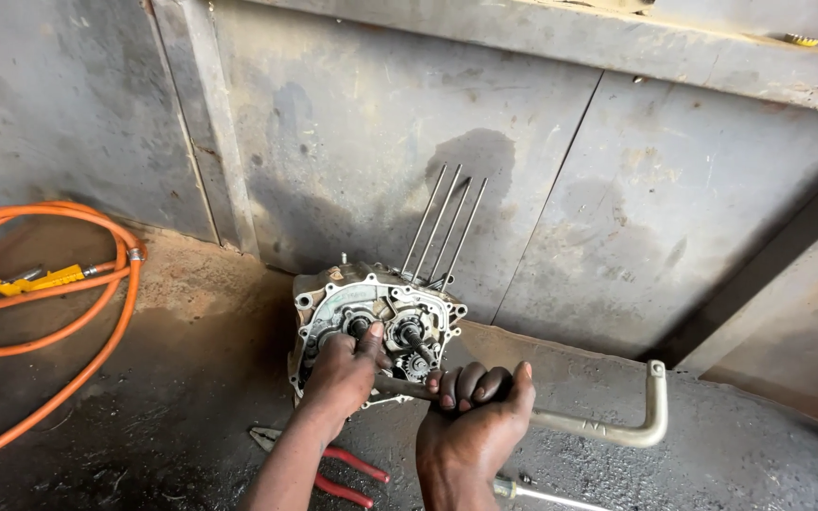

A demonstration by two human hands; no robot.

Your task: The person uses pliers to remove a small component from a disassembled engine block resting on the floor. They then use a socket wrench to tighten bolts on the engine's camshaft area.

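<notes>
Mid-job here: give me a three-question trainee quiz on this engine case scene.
1. True or false: the right hand grips the bent metal lever.
2. What does the left hand rest on? A) orange hose B) engine case C) red pliers
3. Fill in: four thin metal ____ rise from the engine case.

Key:
1. True.
2. B; the orange hose lies far left, and the red pliers lie on the floor below the arms.
3. Rods.
</notes>
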